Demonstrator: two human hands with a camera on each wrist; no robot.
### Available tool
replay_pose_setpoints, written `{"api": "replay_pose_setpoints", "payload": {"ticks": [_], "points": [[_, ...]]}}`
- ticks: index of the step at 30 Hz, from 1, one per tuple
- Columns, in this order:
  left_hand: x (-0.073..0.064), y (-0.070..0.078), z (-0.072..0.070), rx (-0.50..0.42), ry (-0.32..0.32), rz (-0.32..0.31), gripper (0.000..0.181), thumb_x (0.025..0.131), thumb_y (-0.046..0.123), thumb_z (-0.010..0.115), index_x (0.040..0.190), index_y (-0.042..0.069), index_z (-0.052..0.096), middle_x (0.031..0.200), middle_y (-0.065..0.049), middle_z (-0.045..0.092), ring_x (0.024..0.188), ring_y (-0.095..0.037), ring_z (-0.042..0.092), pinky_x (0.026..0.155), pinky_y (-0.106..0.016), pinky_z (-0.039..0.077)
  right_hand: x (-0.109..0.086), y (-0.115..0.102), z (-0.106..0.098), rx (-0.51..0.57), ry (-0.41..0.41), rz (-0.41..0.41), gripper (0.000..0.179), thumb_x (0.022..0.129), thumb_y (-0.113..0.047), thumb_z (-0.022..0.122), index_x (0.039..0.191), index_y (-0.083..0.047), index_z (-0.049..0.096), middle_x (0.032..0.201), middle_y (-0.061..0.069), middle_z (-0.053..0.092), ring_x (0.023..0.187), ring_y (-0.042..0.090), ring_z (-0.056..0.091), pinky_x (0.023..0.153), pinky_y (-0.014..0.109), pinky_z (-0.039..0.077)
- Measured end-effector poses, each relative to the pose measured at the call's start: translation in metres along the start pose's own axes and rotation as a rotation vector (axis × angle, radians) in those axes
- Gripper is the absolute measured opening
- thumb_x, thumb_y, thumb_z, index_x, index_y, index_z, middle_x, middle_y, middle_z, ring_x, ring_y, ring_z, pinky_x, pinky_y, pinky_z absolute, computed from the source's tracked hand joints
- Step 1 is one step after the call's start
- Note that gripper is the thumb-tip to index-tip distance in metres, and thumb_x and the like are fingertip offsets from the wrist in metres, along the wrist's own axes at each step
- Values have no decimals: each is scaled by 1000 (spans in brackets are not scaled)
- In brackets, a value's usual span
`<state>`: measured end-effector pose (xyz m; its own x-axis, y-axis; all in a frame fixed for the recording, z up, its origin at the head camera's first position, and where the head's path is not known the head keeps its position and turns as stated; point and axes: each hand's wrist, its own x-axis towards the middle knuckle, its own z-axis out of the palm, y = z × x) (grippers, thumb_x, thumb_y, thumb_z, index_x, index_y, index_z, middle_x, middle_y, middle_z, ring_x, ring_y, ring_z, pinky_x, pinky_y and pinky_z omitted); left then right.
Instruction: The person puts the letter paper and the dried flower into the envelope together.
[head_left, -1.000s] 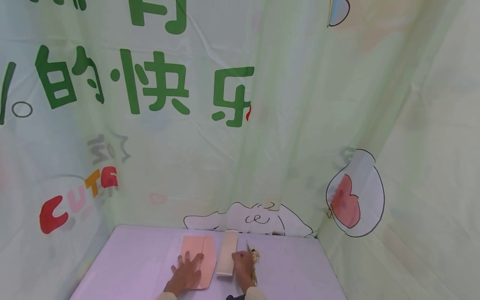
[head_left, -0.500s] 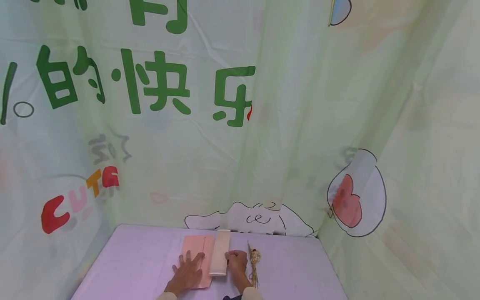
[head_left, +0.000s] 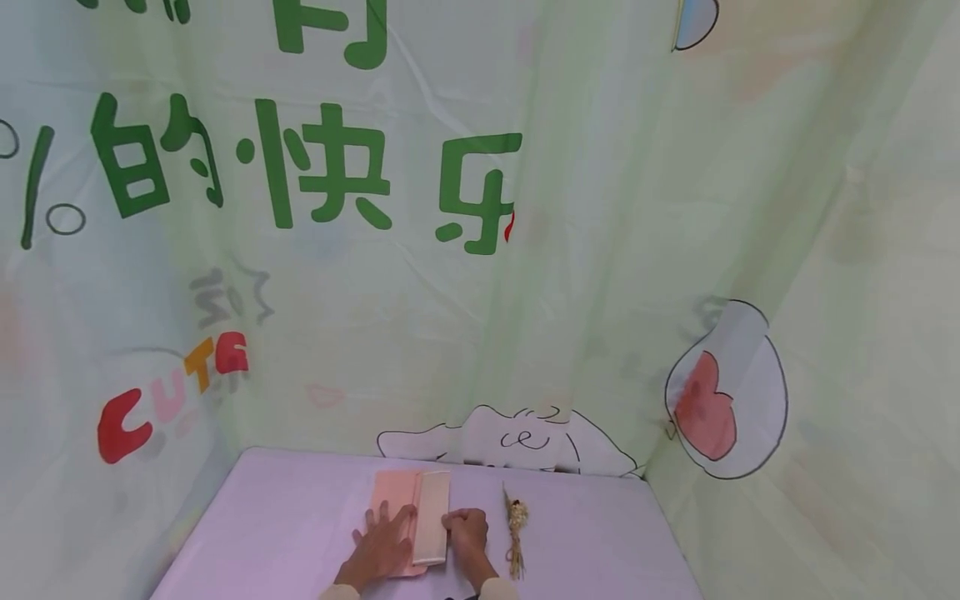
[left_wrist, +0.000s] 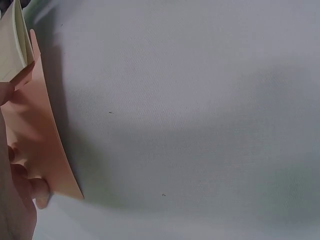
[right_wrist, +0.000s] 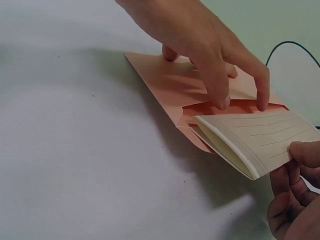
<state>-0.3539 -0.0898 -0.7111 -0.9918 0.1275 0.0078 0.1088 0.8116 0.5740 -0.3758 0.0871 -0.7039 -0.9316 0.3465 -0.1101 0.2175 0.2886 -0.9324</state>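
Note:
A pink envelope (head_left: pixel 395 490) lies on the table with its opening facing right. My left hand (head_left: pixel 381 546) rests on it, fingers spread; in the right wrist view its thumb and a finger touch down by the opening's edge. At the right, my right hand (head_left: pixel 468 533) pinches the outer edge of a folded sheet of lined letter paper (right_wrist: pixel 265 132) between thumb and fingers. The paper's inner edge overlaps the envelope's open flap side, right at the mouth. In the left wrist view the paper (left_wrist: pixel 11 45) also shows above the envelope (left_wrist: pixel 37 125).
A small bunch of dried flowers (head_left: pixel 517 515) lies on the table to the right of my right hand. The pale purple table (head_left: pixel 600 533) meets a printed curtain (head_left: pixel 585 292) at its back and sides.
My right hand has carried the folded letter paper leftward, from beside the envelope to over its opening. The left hand stays on the envelope. The head view has shifted slightly.

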Motion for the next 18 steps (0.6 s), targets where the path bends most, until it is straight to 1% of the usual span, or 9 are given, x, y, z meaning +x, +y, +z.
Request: {"api": "replay_pose_setpoints", "payload": {"ticks": [4,8,10,11,14,16,18], "points": [[2,-2,2,14,10,5,49,92,26,68,141,25,61,153,-30,49,128,-51,47,96,-87,39,-3,2,3,-11,14,-14,7,80,-3,77,83,2,74,73,7,71,66,16,61,61,27,47],[3,-4,3,13,6,3,49,93,23,67,141,27,60,154,-32,47,129,-54,47,97,-89,37,-7,1,6,-39,57,-35,6,77,-4,79,78,0,74,69,9,70,63,20,61,59,30,47],[3,-5,4,10,-2,-1,49,93,24,66,142,28,59,157,-34,46,132,-56,46,99,-90,36,-3,6,12,-74,83,-46,6,78,-5,78,75,-4,73,68,8,69,62,21,60,59,32,47],[3,-5,4,10,-5,0,50,94,24,66,142,28,58,158,-34,46,134,-56,46,99,-90,36,-3,6,14,-87,98,-39,6,76,-6,78,74,-6,73,68,7,69,63,21,60,60,32,47],[3,-6,4,0,-9,6,51,93,23,67,143,26,58,159,-36,45,135,-58,45,98,-91,35,-3,6,19,-117,131,-49,9,74,-5,79,72,-7,71,68,6,68,63,22,59,61,34,48],[4,-8,6,9,-25,4,52,94,24,67,145,26,57,161,-36,44,136,-57,44,100,-90,35,-5,4,21,-120,137,-55,10,71,-3,80,71,-7,71,67,6,68,61,22,61,61,35,49],[6,-9,7,10,-28,3,54,94,24,68,148,24,57,161,-35,43,135,-56,44,100,-90,35,-7,1,23,-127,144,-72,13,69,-3,81,69,-6,69,64,5,66,58,22,59,59,35,48]]}}
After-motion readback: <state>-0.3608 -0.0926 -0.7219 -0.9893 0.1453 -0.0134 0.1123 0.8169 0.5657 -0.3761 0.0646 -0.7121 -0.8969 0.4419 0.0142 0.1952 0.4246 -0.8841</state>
